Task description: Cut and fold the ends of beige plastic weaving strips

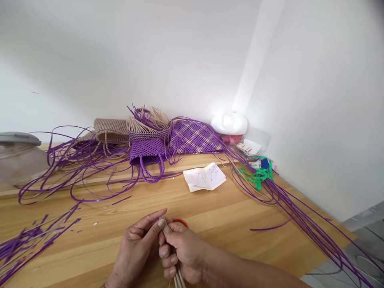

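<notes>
Your left hand point(136, 250) and right hand point(183, 252) meet at the near edge of the wooden surface point(228, 212), both closed on a small bundle of pale strips point(179, 280); fingertips pinch its top end, and an orange-red handle point(181, 221) peeks out behind your right hand. No weave shows on the bundle, so the work looks barely begun. Along the far edge lie a purple woven bag point(147, 154), a checked purple piece point(193, 138) and a beige basket point(110, 130). Loose purple strips point(300, 212) trail toward the right corner, past folded paper point(204, 177), under plain white walls.
</notes>
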A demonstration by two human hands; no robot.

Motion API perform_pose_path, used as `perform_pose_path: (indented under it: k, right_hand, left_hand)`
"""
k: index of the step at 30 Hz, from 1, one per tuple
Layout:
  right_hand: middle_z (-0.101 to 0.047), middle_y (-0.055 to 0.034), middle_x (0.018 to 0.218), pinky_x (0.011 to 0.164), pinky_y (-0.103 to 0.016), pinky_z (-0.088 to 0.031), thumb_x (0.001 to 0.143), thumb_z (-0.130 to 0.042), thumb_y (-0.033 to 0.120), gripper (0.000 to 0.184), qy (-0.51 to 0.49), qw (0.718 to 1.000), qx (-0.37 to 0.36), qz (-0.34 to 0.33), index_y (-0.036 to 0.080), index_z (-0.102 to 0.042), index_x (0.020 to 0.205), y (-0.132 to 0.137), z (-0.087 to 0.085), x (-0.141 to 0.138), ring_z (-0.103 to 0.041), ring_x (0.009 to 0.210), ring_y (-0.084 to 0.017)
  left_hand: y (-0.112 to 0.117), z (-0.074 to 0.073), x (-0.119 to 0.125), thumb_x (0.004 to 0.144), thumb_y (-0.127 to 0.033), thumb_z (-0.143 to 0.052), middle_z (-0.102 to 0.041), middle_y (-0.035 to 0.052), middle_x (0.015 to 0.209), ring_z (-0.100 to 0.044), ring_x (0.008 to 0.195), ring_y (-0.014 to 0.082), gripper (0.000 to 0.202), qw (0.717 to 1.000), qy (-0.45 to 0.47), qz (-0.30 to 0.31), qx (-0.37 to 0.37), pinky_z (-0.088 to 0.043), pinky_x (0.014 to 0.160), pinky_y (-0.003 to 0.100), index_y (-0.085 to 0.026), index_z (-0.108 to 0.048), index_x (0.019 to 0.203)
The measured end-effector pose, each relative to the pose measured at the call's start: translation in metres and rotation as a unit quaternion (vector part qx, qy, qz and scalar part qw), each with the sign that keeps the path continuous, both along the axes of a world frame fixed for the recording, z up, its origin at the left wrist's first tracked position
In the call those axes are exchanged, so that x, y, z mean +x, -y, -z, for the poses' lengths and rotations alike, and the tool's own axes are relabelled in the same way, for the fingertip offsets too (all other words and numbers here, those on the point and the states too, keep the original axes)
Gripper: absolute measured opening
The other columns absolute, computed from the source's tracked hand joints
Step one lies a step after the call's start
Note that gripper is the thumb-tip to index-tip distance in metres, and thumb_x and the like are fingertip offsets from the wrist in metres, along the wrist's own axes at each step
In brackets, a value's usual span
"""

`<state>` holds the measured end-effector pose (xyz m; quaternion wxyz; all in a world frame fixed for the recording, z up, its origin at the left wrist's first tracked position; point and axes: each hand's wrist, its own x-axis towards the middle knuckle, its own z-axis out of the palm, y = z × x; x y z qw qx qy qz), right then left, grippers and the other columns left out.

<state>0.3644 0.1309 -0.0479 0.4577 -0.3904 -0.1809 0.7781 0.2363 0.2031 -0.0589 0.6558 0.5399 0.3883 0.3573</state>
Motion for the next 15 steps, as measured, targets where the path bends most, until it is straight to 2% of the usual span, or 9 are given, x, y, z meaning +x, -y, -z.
perform_pose_path:
  k: [6, 15]
  right_hand:
    - [-0.037, 0.0061, 0.063, 0.044, -0.017, -0.026, 0.104, -0.027, 0.042, 0.033, -0.009, 1.000, -0.002, 0.000, 0.020, -0.040, 0.083, -0.0020, 0.0020, -0.0007, -0.022, 0.041, -0.004]
    - [-0.033, 0.0066, 0.063, 0.041, -0.015, -0.017, 0.104, -0.026, 0.037, 0.031, 0.007, 1.000, 0.005, 0.000, 0.020, -0.039, 0.083, -0.0011, 0.0037, -0.0013, -0.018, 0.041, -0.003]
  left_hand:
    - [0.0009, 0.0011, 0.0014, 0.065, -0.045, -0.082, -0.079, 0.0055, 0.091, -0.074, 0.087, 0.0238, 0.045, 1.000, 0.015, 0.016, -0.017, -0.060, 0.081, 0.030, -0.023, -0.076, 0.104]
    - [-0.0040, 0.0093, 0.0002, 0.065, -0.047, -0.082, -0.078, 0.0070, 0.088, -0.073, 0.084, 0.0220, 0.051, 0.999, 0.022, 0.020, -0.018, -0.058, 0.076, 0.025, -0.017, -0.073, 0.106]
